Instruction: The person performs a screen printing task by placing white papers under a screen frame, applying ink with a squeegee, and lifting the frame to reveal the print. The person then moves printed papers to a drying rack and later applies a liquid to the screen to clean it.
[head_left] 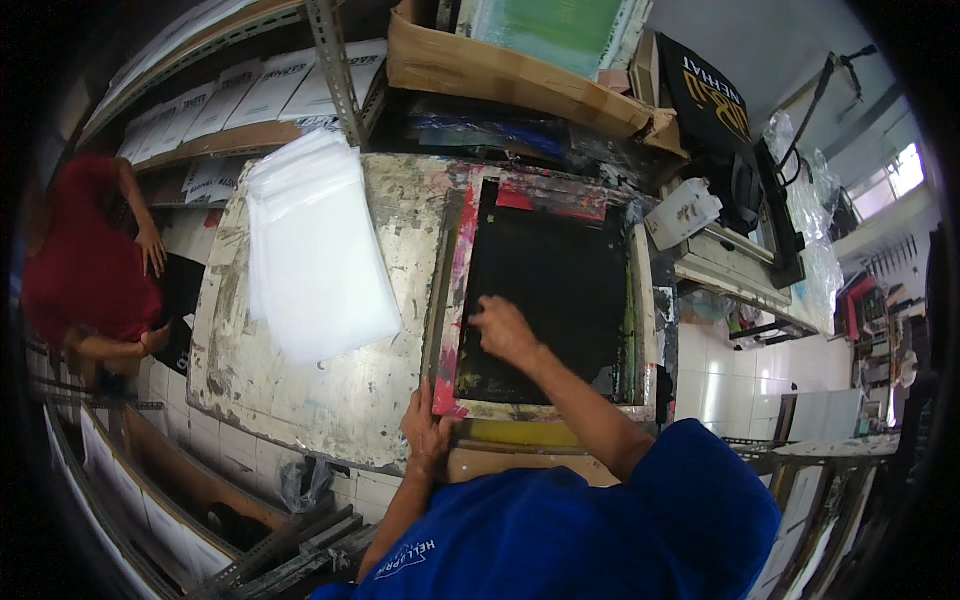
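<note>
A screen printing frame [462, 290] lies on the worktable in front of me, its wooden sides smeared with pink, red and black ink. Dark mesh [560, 270] fills it. My left hand [428, 428] grips the near left corner, fingers along the outer side and thumb on the near rail. Above the left part of the mesh is my right hand [502, 328], its fingers curled together and slightly blurred. Whatever it may hold is hidden. Left of the frame, a fanned stack of translucent white sheets or bags [320, 250] rests on the table.
The ink-stained worktable [230, 360] extends left. Behind it stands a cardboard box [520, 85]; a small white container [684, 214] and a black printed bag [710, 110] are at right. A person in red [90, 260] works at far left, beside shelves [230, 125] of white packets.
</note>
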